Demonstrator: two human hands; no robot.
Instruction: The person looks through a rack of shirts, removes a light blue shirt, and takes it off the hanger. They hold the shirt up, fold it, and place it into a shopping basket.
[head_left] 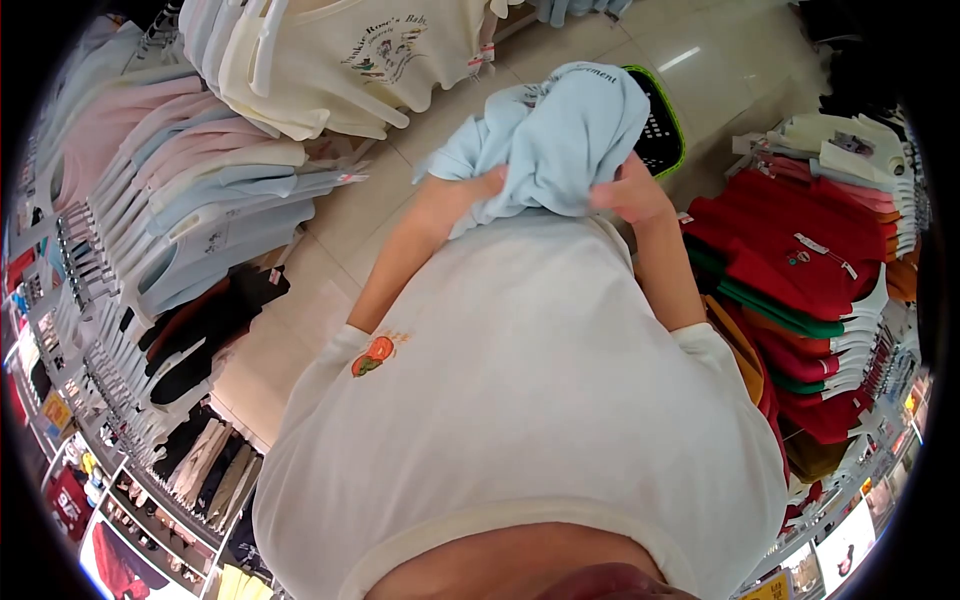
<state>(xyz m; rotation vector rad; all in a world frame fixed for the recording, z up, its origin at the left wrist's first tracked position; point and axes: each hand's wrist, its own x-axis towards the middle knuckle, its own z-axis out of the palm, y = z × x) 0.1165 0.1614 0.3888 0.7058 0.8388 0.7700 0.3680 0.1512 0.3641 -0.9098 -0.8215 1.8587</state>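
A bunched light blue garment (570,130) with dark lettering near its top edge is held up in front of my body. My left hand (485,187) is closed on its lower left side, the fingers partly hidden in the folds. On the garment's lower right, my right hand (635,192) grips the fabric, slightly blurred. Behind the garment, a black basket (660,125) with a green rim shows in part. The white shirt on my body lies just below both hands.
At the left, a rack holds pink, white, blue and black garments (220,225) on hangers. A cream printed shirt (360,55) hangs at the top. Red, green and orange garments (790,245) hang at the right. Tiled floor (370,205) runs between the racks.
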